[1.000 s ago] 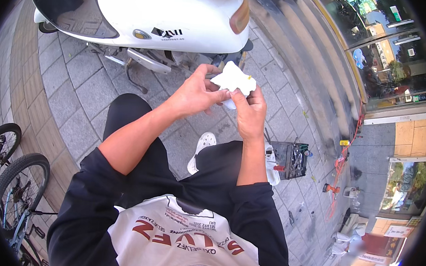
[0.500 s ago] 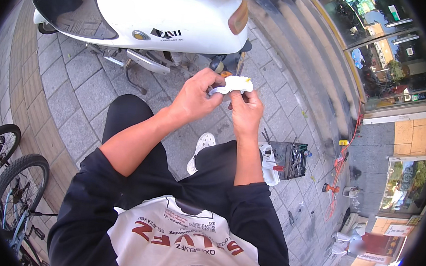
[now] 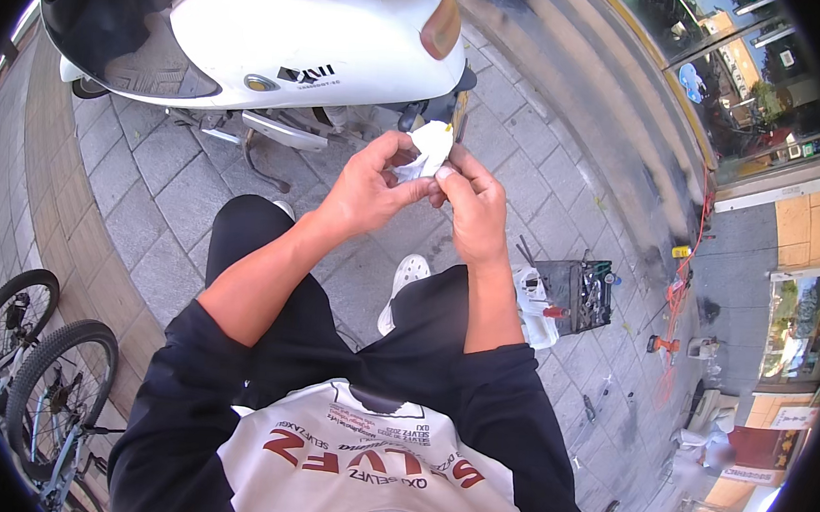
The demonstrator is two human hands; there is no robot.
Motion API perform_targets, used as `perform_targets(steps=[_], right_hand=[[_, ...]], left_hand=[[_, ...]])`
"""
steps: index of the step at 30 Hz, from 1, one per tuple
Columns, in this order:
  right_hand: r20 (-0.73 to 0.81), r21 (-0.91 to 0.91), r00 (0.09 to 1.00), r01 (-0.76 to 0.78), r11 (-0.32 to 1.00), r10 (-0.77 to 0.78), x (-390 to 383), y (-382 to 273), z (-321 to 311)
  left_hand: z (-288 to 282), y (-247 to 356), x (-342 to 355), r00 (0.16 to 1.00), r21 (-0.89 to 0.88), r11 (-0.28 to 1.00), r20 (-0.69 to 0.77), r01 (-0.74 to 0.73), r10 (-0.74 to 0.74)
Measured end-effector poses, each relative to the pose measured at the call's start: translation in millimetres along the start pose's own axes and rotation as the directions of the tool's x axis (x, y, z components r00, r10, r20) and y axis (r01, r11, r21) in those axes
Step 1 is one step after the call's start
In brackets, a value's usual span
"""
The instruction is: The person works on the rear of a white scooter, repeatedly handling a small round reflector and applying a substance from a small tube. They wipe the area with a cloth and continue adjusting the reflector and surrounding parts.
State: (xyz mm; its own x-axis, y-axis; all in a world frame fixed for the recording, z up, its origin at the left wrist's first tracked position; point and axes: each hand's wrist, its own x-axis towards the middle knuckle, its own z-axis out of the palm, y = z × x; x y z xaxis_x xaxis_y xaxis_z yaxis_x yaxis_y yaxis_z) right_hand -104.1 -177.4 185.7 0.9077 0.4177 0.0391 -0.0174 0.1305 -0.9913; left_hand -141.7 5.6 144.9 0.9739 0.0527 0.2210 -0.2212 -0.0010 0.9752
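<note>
Both hands meet in front of me around a small crumpled white piece, soft-looking like thin plastic or cloth, with a yellow spot at its upper end. My left hand pinches its left side between thumb and fingers. At its lower right edge, my right hand has the thumb and fingers closed on it. The fingers hide part of the piece. Just beyond my hands stands a white electric scooter, its side toward me.
To my right, a dark tool crate with tools sits beside a white plastic container. Farther right lie an orange power tool and an orange cord. Steps rise at the upper right. Bicycles stand at the lower left.
The white piece has turned more upright and shifted slightly left. My right hand has rolled, with its thumb now on the near side. The view has shifted a little.
</note>
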Motion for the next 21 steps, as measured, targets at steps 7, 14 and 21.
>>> perform_targets(steps=[7, 14, 21], right_hand=[[0.028, -0.025, 0.993, 0.114, 0.993, -0.113, -13, 2, -15], [-0.311, -0.189, 0.943, 0.059, 0.98, -0.117, -160, -12, -155], [-0.547, 0.11, 0.38, -0.851, 0.514, 0.746, -296, 218, -221]], left_hand=[[0, -11, 3, 0.998, -0.212, 0.977, 0.055, -0.03, 0.042], [-15, 6, 1, 0.998, -0.214, 0.976, 0.044, -0.038, 0.048], [-43, -12, 10, 0.998, -0.124, 0.992, 0.048, -0.037, 0.044]])
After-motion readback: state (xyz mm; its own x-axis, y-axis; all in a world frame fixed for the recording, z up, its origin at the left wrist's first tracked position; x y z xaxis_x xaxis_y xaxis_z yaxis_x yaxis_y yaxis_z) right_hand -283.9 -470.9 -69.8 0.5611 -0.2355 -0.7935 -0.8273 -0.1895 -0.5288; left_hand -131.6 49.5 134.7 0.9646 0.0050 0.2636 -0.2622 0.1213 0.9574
